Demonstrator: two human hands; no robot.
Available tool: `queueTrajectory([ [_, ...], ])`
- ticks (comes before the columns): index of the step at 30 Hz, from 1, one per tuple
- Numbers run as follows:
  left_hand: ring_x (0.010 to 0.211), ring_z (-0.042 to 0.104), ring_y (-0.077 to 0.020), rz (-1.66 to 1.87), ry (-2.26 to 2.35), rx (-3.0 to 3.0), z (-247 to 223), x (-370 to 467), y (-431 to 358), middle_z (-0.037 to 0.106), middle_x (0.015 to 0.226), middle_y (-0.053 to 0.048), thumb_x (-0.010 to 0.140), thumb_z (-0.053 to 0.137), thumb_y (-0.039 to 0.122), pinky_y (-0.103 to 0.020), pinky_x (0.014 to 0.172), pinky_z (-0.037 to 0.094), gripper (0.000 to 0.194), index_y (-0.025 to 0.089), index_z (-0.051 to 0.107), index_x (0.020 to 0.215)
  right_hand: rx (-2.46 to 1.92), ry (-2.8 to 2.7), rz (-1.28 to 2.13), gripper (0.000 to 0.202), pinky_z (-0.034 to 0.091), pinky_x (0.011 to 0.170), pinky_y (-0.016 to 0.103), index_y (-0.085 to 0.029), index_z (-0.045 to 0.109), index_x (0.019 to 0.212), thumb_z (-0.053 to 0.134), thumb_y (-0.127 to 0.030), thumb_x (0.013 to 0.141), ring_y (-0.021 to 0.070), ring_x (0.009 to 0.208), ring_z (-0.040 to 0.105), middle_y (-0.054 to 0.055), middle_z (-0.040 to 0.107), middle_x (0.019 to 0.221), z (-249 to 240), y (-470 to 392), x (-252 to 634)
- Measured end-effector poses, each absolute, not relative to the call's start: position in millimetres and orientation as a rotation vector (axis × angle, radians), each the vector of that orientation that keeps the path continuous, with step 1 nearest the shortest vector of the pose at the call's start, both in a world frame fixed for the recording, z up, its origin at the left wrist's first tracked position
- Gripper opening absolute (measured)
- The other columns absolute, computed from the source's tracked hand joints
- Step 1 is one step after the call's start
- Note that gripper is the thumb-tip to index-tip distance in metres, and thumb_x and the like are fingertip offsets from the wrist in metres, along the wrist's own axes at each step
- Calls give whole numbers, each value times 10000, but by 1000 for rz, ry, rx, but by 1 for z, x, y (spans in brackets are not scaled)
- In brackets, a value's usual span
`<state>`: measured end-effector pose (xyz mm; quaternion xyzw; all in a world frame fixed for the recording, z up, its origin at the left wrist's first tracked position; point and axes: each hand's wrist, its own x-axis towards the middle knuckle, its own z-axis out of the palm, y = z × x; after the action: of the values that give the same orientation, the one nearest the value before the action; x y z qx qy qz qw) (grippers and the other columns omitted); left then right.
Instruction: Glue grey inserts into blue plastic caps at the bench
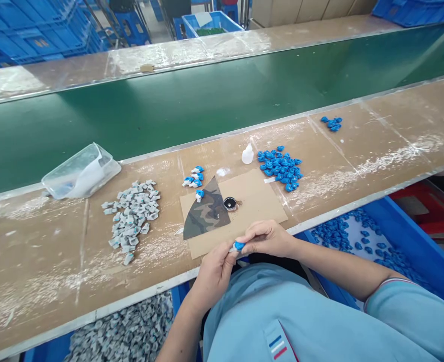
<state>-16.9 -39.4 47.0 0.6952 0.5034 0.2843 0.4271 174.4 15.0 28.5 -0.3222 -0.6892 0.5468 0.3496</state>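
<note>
- A blue-and-white part [238,246] is pinched in the fingers of the left hand [219,266] and right hand [266,238], near the cardboard sheet [261,193]; if loosened, it could be dropped.
- Beyond, the round dish [229,203] could be tipped if bumped.

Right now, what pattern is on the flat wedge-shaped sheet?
Camouflage covers the flat wedge-shaped sheet, best seen in the head view.

Bench [37,241] crossing mid-frame, before the belt [192,103]: left pile [134,213], left of centre; cardboard [257,196], centre, bearing dish [230,203]; bottle [247,155] behind it; right pile [281,167], right of centre.
</note>
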Motion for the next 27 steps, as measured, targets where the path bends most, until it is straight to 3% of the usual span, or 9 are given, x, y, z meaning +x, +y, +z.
queueTrajectory([
  [3, 804, 642, -176, 730, 1247, 1761, 46, -20, -39, 692, 839, -53, 924, 420, 311, -261, 712, 492, 261, 212, 640, 1024, -774, -1879, 1224, 255, 545, 648, 210, -170, 744, 907, 688, -395, 801, 122, 689, 671, 56, 729, 767, 27, 14, 176],
  [7, 715, 623, -163, 796, 1292, 1828, 44, -19, -43, 664, 745, -38, 917, 432, 293, -247, 652, 491, 243, 216, 655, 972, -690, -1936, 1050, 189, 553, 665, 208, -181, 736, 909, 662, -339, 835, 120, 696, 676, 56, 735, 774, 25, 11, 176],
  [20, 554, 539, -128, 760, 1294, 1634, 44, -8, -45, 578, 579, -8, 909, 430, 362, -231, 559, 442, 329, 189, 608, 693, -842, -1819, 1134, 203, 539, 537, 177, -160, 736, 894, 672, -339, 824, 102, 570, 650, 38, 703, 683, 21, -7, 176],
  [27, 631, 618, -143, 816, 1263, 1384, 41, -12, -46, 675, 705, -31, 868, 529, 407, -245, 623, 519, 316, 188, 679, 1040, -707, -1922, 912, 148, 577, 712, 182, -207, 715, 971, 643, -260, 854, 109, 768, 698, 47, 734, 885, 23, 1, 181],
])
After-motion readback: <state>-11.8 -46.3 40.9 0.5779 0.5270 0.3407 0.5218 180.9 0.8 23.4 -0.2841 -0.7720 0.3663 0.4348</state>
